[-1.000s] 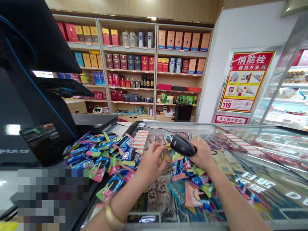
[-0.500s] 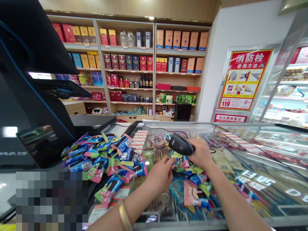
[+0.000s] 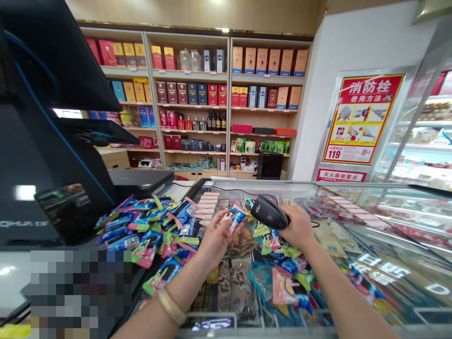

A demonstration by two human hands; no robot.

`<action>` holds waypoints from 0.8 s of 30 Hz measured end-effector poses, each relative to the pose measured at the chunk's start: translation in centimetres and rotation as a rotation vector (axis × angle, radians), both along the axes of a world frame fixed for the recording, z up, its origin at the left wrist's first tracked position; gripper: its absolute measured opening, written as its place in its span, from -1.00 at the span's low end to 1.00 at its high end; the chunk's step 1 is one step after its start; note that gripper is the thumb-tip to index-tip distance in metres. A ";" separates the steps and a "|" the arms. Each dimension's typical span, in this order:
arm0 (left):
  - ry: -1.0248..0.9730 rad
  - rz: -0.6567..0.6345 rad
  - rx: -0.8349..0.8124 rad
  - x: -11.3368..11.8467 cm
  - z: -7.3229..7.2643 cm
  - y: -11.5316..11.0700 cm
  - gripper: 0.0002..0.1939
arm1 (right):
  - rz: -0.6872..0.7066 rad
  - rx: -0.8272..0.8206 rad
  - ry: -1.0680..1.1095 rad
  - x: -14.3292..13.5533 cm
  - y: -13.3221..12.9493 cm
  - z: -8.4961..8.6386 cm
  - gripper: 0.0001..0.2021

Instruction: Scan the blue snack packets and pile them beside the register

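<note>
My left hand (image 3: 217, 240), with a gold bracelet on its wrist, holds a small blue, white and pink packet (image 3: 233, 218) up over the glass counter. A black handheld scanner (image 3: 269, 213) is gripped in my right hand (image 3: 299, 227), its head pointing left toward the packet. To the left lies a large heap of blue, pink and green packets (image 3: 146, 226). A smaller group of similar packets (image 3: 291, 282) lies on the glass below the scanner.
A dark monitor and stand (image 3: 38, 127) rise at the left, beside a flat black device (image 3: 141, 181). The glass-topped counter (image 3: 356, 292) extends right. Behind it are shelves of boxes (image 3: 192, 110) and a red poster (image 3: 363, 117) on the wall.
My left hand has moved left and slightly up from beside the scanner, and a packet now shows in its fingers. The scanner has shifted slightly; the view has also moved a little.
</note>
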State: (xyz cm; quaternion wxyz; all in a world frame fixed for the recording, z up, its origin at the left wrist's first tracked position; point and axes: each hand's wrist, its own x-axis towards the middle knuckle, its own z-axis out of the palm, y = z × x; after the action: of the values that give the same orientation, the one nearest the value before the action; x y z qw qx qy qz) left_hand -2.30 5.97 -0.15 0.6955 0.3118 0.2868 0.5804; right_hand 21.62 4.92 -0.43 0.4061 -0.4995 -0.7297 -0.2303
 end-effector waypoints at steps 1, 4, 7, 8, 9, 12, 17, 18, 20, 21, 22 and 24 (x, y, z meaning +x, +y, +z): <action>-0.043 0.002 -0.041 -0.1 0.1 0.1 -0.76 | 0.009 0.001 -0.001 -0.1 0.0 0.1 -0.75; -0.159 0.009 -0.173 -0.4 0.3 0.6 -0.94 | 0.054 0.002 -0.005 -0.4 -0.3 0.3 -0.75; -0.225 -0.021 -0.275 -0.8 0.4 1.1 -0.90 | 0.098 -0.017 -0.013 -1.0 -0.7 0.6 -0.76; -0.243 -0.032 -0.287 -1.0 0.4 1.2 -0.88 | 0.113 -0.021 -0.015 -1.2 -0.8 0.6 -0.76; -0.260 -0.037 -0.291 -1.1 0.5 1.3 -0.86 | 0.129 -0.025 -0.018 -1.5 -1.0 0.7 -0.76; -0.297 -0.033 -0.285 -1.3 0.5 1.4 -0.82 | 0.178 -0.046 -0.031 -2.3 -1.2 0.8 -0.78; -0.318 -0.060 -0.296 -1.3 0.5 1.3 -0.80 | 0.230 -0.107 -0.051 -3.3 -1.3 0.6 -0.77; -0.317 -0.066 -0.295 -1.2 0.6 1.3 -0.80 | 0.232 -0.117 -0.049 -3.4 -1.3 0.5 -0.76; -0.308 -0.069 -0.292 -1.2 0.6 1.2 -0.81 | 0.235 -0.134 -0.047 -3.5 -1.3 0.4 -0.78; -0.303 -0.067 -0.292 -1.2 0.7 1.2 -0.81 | 0.238 -0.140 -0.048 -3.6 -1.4 0.4 -0.78; -0.301 -0.067 -0.292 -1.2 0.8 1.2 -0.82 | 0.240 -0.145 -0.048 -3.6 -1.4 0.4 -0.78; -0.300 -0.076 -0.289 -1.2 0.8 1.1 -0.82 | 0.244 -0.145 -0.048 -3.6 -1.5 0.5 -0.78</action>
State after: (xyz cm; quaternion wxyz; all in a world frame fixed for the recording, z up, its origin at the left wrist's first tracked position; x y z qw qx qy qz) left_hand -3.54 7.10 0.68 0.7892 0.1293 0.2482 0.5466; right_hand 17.97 3.47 0.08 0.3766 -0.4294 -0.8092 -0.1378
